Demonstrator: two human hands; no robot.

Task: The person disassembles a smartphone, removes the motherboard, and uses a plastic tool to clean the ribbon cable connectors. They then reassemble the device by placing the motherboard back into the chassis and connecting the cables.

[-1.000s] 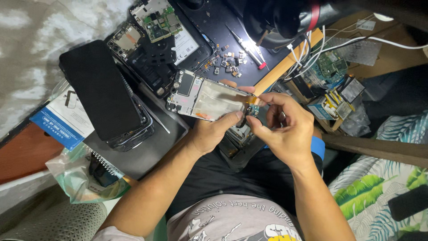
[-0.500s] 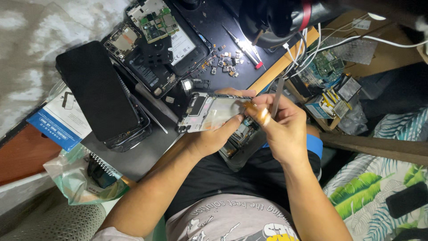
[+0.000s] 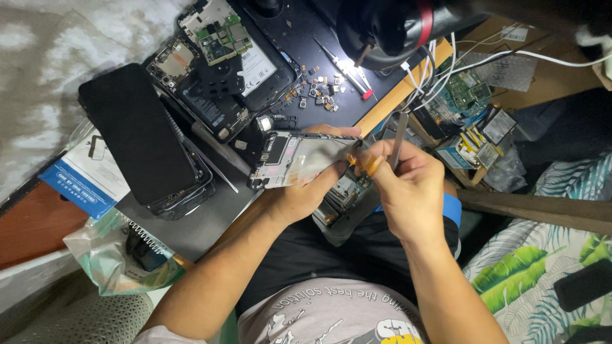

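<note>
The phone frame (image 3: 299,159) looks like pale, glossy metal with a reflective panel. At ten o'clock, the black phone (image 3: 137,130) shows smooth matt glass; the desk (image 3: 35,226) edge is reddish wood, and the bag (image 3: 121,258) is crinkled clear plastic.

Phone frame (image 3: 299,159) sits in left hand (image 3: 299,197), over the lap. Right hand (image 3: 408,191) at its 3 o'clock, touching its end. Dark phone (image 3: 137,134) at 9 o'clock, opened phone (image 3: 223,70) at 11, small loose parts (image 3: 319,92), possibly screws, at 12.
</note>
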